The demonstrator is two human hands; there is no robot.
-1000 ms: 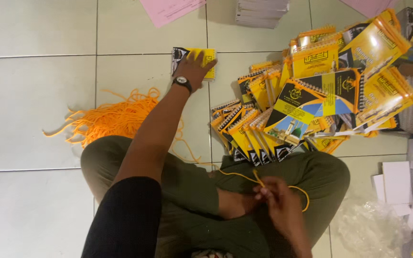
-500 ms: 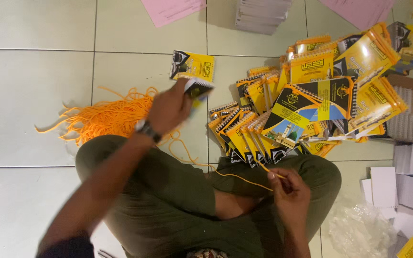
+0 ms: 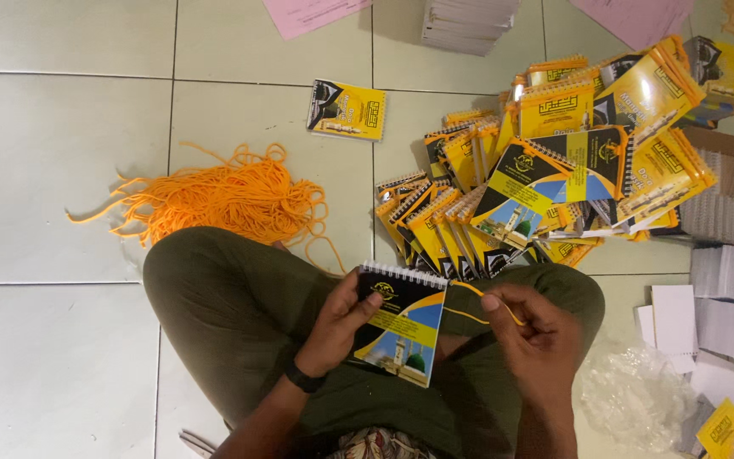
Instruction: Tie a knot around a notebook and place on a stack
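Person sat cross-legged on a tiled floor, olive trousers, seen from above.

Left hand closed round a small spiral-bound booklet, thumb across the cover, fingers behind. Booklet rested over the lap, wire binding at its top edge, cover black, yellow and blue. Black wristband on that wrist.

Right hand just beside the booklet's right edge, fingertips pinched shut on an orange cord. Cord ran from the pinch toward the booklet's top right corner by the binding; whether it passed through the wire coils, I could not tell from here.

On the floor ahead of the left knee, a loose tangle of orange cords, strands trailing toward the left. Ahead of the right knee, a big heap of booklets of the same kind, many leaning on one another, some fanned in a row nearest the knee. One single booklet lay flat and apart, between the tangle and the heap but farther out.

Far edge of the floor: a pink sheet, a stack of white paper, another pink sheet toward the far right corner. Along the right edge, stacks of white cards. Near the right knee, crumpled clear plastic, and a yellow booklet at the near right corner.
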